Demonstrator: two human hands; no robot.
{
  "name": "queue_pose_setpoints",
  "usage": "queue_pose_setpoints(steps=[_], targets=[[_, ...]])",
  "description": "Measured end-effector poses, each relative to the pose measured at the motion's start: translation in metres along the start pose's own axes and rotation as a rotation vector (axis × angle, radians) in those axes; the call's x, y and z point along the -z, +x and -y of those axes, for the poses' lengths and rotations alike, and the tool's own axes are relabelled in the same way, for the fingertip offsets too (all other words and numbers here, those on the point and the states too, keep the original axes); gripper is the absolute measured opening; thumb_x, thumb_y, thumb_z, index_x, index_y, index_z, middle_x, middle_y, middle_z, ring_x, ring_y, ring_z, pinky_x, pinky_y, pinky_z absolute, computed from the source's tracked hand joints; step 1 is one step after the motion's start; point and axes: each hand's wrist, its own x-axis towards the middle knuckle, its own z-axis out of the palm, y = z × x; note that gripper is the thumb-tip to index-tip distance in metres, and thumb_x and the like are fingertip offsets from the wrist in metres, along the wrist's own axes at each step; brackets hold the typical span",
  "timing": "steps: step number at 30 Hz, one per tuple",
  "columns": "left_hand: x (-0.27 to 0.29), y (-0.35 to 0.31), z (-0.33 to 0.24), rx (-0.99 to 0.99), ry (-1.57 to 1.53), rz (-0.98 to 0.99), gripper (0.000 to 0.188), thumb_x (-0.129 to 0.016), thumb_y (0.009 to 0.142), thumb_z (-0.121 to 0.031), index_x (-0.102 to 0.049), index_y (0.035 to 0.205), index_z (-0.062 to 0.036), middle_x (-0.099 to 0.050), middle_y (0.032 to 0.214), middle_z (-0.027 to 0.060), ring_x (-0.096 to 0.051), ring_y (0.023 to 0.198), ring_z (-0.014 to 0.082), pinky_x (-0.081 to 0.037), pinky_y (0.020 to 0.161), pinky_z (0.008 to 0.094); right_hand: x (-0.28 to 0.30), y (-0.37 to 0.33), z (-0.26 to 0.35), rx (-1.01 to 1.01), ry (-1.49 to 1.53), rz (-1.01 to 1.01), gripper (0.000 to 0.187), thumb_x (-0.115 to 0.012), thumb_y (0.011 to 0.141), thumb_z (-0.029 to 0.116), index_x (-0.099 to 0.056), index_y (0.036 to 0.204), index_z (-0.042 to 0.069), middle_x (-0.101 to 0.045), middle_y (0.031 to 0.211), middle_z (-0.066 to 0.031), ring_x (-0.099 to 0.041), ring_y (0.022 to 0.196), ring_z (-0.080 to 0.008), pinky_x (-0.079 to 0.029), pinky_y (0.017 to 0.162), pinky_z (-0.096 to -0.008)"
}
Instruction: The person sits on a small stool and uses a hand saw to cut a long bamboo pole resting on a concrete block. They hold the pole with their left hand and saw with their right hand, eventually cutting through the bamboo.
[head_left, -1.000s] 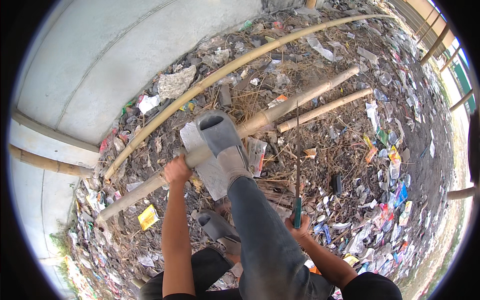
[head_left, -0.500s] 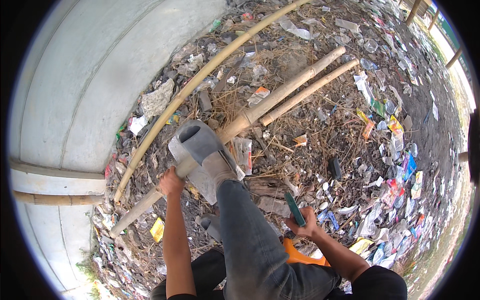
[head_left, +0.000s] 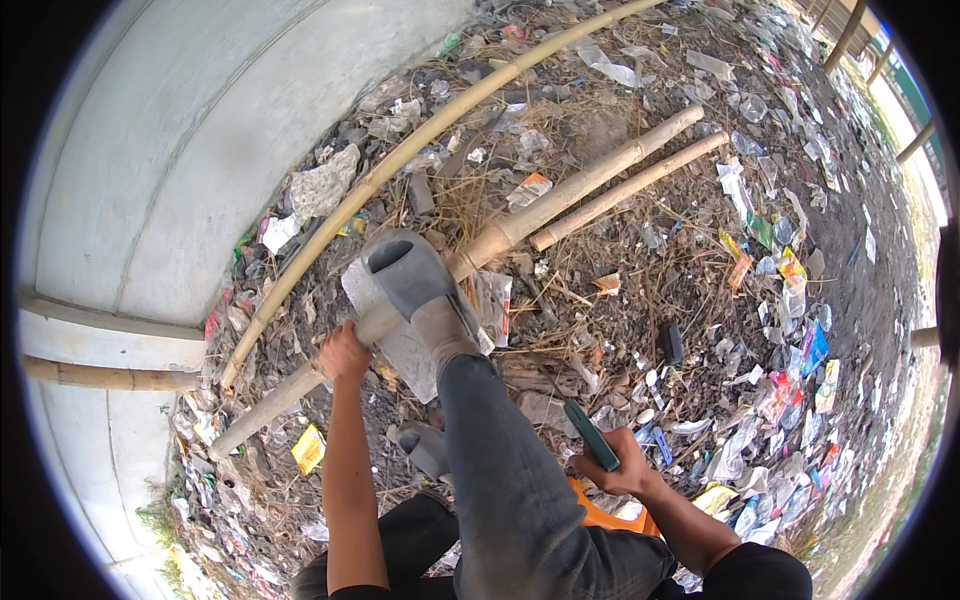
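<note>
My left hand point(head_left: 343, 352) is closed around a thick bamboo pole point(head_left: 510, 228) near its lower left end. The pole lies slanting across the littered ground, from lower left to upper right. My foot, in a grey slip-on shoe point(head_left: 408, 272), rests across the pole just right of that hand. A pale flat slab point(head_left: 405, 362) shows beneath the pole and foot. To the right of my knee, my right hand point(head_left: 622, 468) grips a dark green, flat, bar-shaped tool point(head_left: 591, 435) apart from the pole. I cannot make out a blade on it.
A thinner bamboo piece point(head_left: 630, 190) lies beside the thick pole. One long bamboo pole point(head_left: 370, 188) runs along the grey wall point(head_left: 150, 150) on the left. Plastic litter point(head_left: 790, 385) and straw cover the ground. Something orange and plastic point(head_left: 600, 514) shows under my right leg.
The view has shifted slightly. My right hand has tilted the green tool a little and moved slightly right. My left hand stays on the bamboo pole, my foot too.
</note>
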Motion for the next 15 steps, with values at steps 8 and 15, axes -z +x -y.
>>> queue_pose_setpoints(steps=[8,15], targets=[[-0.005,-0.001,0.007,-0.017,-0.043,0.012,0.034,-0.078,0.07,-0.009,-0.065,0.102,-0.0125,-0.072,0.097,0.0105,-0.071,0.098,0.033,-0.056,0.089,0.0456,0.007,-0.048,0.034,-0.075,-0.059,0.04,0.026,-0.079,0.084,0.013,-0.062,0.066,0.003,-0.057,0.054,-0.0047,-0.053,0.05,-0.0085,-0.042,0.049,-0.0312],[0.01,0.006,0.014,-0.059,-0.028,0.092,0.035,-0.074,0.073,-0.011,-0.065,0.107,-0.0146,-0.074,0.098,0.0113,-0.073,0.092,0.035,-0.059,0.083,0.0482,0.003,-0.002,0.077,0.01,0.05,0.152,0.022,-0.073,0.081,0.009,-0.06,0.066,0.0,-0.056,0.055,-0.0068,-0.052,0.051,-0.0134,-0.041,0.051,-0.0347]])
